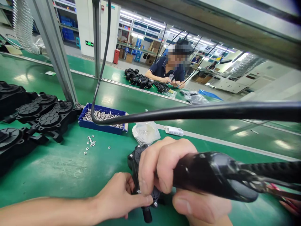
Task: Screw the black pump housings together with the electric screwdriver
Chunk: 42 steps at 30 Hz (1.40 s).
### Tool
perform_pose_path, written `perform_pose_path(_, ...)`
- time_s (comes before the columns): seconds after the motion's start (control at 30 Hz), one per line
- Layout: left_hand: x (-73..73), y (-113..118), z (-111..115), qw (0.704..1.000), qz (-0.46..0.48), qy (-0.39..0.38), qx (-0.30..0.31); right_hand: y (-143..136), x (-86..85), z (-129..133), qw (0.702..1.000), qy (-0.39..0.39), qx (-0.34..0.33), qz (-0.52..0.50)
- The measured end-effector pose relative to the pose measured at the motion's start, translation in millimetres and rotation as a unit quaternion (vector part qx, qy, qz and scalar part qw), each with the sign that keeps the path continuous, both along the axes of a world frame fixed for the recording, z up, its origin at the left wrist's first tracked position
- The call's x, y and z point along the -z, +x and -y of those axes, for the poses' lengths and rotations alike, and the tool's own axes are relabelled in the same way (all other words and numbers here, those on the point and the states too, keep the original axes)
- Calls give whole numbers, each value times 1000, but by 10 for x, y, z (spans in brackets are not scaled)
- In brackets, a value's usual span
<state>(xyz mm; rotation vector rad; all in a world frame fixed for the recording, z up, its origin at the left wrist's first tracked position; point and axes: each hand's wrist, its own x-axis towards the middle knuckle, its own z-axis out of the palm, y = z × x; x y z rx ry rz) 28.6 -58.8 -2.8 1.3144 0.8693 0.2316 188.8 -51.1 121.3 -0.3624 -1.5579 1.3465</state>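
Observation:
My right hand (pixel 164 166) is wrapped round a black power screwdriver (pixel 207 175), which lies nearly level across the lower right. Its tip is hidden behind my fingers. Beneath it, a black plastic housing (pixel 135 160) with small screws round its rim stands tilted on the green bench. My left hand (pixel 122 196) grips the lower left side of this housing, thumb across its front near a screw. A short black pipe end (pixel 147 214) sticks out at the bottom of the housing.
A blue box of screws (pixel 103 128) sits behind, beside a plastic bag (pixel 145 133). Small washers (pixel 91 142) lie on the green bench (pixel 63 169). More black housings (pixel 50 117) fill the left. A black cable (pixel 188 113) crosses in front. A person (pixel 166 69) sits opposite.

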Motion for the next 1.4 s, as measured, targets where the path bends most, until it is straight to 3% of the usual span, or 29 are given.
perform_pose_path(0.4,-27,25,5,999,-38,-21,-21,-34,84,43,995,-60,69,-36)
perform_pose_path(0.6,-64,-90,-107,998,-56,-29,-19,-15,-85,87,991,-14,117,-59)
perform_pose_path(0.77,-61,-169,-144,998,-64,-21,18,-33,-240,418,985,-69,153,-33)
perform_pose_path(0.93,-95,-161,-133,998,-60,9,20,-32,-184,409,988,-93,126,3)
perform_pose_path(1.07,-136,-172,-137,998,-44,19,26,44,39,85,995,0,-96,-1)
perform_pose_path(1.13,-138,-177,-141,998,-43,21,30,64,169,-52,988,31,-151,-31)
perform_pose_path(1.27,-128,-178,-143,999,-37,24,27,78,274,-128,991,28,-120,-53)
perform_pose_path(1.4,-160,-195,-147,998,-30,40,33,51,144,-7,992,51,-115,28)
